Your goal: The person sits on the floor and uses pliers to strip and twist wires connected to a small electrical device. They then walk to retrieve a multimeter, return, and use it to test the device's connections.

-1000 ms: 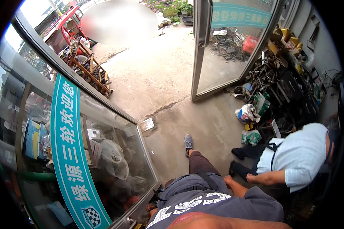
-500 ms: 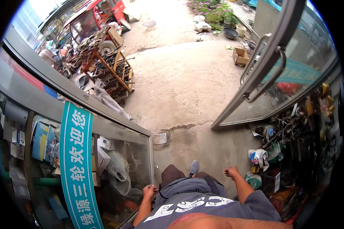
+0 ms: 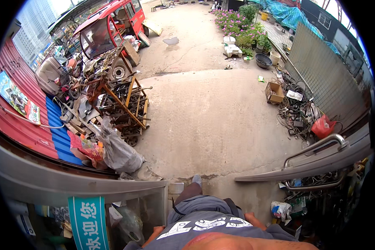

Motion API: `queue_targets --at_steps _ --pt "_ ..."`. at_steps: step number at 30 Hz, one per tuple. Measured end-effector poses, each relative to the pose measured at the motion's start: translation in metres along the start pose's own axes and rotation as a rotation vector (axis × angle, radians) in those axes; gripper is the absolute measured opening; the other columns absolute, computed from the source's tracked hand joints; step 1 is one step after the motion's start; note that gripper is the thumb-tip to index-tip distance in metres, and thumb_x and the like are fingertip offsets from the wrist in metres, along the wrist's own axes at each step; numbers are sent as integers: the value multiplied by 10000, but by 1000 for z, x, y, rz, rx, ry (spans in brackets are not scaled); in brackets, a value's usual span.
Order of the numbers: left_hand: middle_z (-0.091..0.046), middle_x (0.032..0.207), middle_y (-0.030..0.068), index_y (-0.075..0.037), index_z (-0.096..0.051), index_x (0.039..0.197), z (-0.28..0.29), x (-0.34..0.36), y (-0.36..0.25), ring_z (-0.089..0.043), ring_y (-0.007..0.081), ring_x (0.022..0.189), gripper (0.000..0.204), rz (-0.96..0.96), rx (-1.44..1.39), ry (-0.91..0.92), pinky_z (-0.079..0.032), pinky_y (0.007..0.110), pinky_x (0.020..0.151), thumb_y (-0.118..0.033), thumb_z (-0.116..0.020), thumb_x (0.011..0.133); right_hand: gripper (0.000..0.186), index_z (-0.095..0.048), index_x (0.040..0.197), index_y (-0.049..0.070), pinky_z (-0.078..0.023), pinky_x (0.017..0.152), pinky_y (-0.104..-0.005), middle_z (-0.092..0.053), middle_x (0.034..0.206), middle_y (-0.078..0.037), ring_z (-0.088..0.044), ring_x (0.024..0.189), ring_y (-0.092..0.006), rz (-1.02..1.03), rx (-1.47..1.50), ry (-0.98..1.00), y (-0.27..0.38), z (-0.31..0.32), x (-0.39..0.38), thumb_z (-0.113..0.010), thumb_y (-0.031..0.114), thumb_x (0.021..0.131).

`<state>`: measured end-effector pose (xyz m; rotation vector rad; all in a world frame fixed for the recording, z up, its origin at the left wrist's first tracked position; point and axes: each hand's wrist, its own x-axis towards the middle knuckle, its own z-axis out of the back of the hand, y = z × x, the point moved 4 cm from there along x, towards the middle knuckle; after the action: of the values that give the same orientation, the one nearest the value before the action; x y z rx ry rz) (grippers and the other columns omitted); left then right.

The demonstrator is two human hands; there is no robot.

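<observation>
I stand in a glass doorway, my arms low at my sides. Only a bit of my left hand (image 3: 157,230) shows beside the grey printed shirt (image 3: 204,227), close to the glass panel with a teal banner (image 3: 87,223). My right hand (image 3: 251,217) is partly covered by the shirt on the other side; a white plastic bag (image 3: 281,210) lies on the floor to its right. The fingers of both hands are hidden, and nothing held can be seen. One grey shoe (image 3: 197,180) is forward at the threshold.
Ahead runs a concrete yard (image 3: 208,121). At left stand a rack of scrap metal (image 3: 125,98), a grey sack (image 3: 118,152) and a red vehicle (image 3: 112,25). To the right are the open door's handle (image 3: 314,150), a red bag (image 3: 323,126), a cardboard box (image 3: 274,92) and pink flowers (image 3: 233,23).
I have stepped forward into the doorway, so the door frames now lie closer on both sides. Both hands have swung back toward my body and out of clear sight.
</observation>
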<state>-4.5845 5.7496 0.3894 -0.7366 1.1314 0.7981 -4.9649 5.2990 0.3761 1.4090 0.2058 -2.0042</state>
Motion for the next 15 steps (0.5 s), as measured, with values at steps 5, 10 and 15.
queue_targets --at_steps 5,10,15 --pt "-677 856 142 17 -613 1026 -22 11 -182 -672 260 680 201 -178 -99 9 -554 375 571 -169 -572 962 100 -669 822 -13 -542 566 -423 -666 769 -139 -649 657 -265 142 -95 70 103 -50 21 -629 77 841" --pt "-654 877 146 25 -584 1023 -60 -25 -374 -658 241 716 192 -516 -203 89 -569 408 629 -155 -542 971 142 -696 845 -1 -520 606 -451 -677 801 -130 -646 690 -256 178 -99 120 198 -68 67 -637 128 852" --pt "-673 874 139 36 -590 1029 -107 -11 -456 -651 205 668 194 -557 -227 118 -555 333 607 -142 -548 964 125 -668 805 -35 -543 522 -410 -673 736 -137 -665 598 -285 41 -13 129 334 -74 75 -584 27 872"
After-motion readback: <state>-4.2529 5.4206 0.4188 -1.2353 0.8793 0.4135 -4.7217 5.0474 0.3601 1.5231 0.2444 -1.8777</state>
